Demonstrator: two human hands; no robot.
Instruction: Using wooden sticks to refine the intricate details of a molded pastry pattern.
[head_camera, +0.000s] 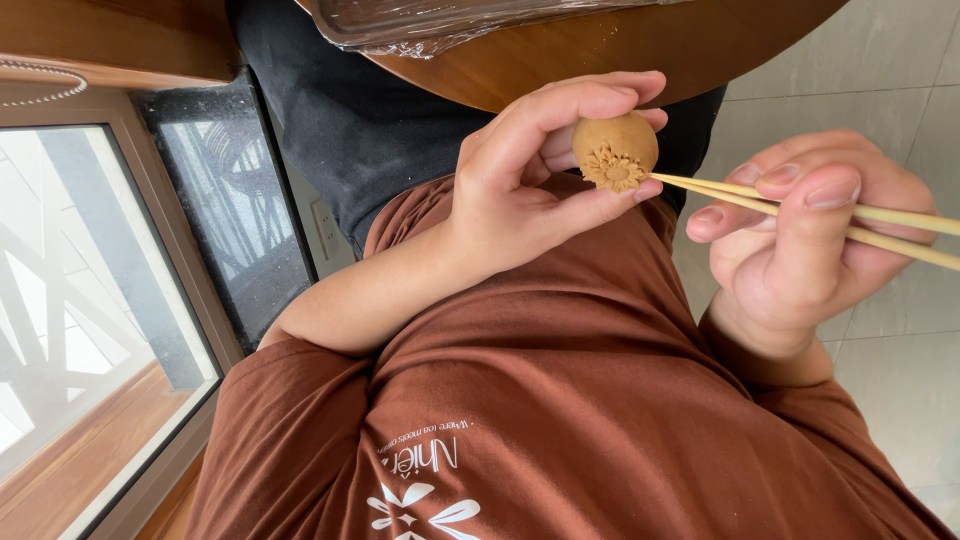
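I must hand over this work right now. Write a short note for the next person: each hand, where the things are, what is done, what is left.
Left hand: holds the tan dough ball between thumb and fingers, above the lap.
Right hand: grips two wooden chopsticks; their tips meet the ball's lower edge.
Done: a ring of pinched petals forms a flower pattern on the ball's near face.
Left: the rest of the ball's surface that shows is smooth. A plastic-wrapped tray sits on the round wooden table beyond.

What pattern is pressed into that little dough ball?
A flower of radiating petals on the tan dough ball, seen in the head view.
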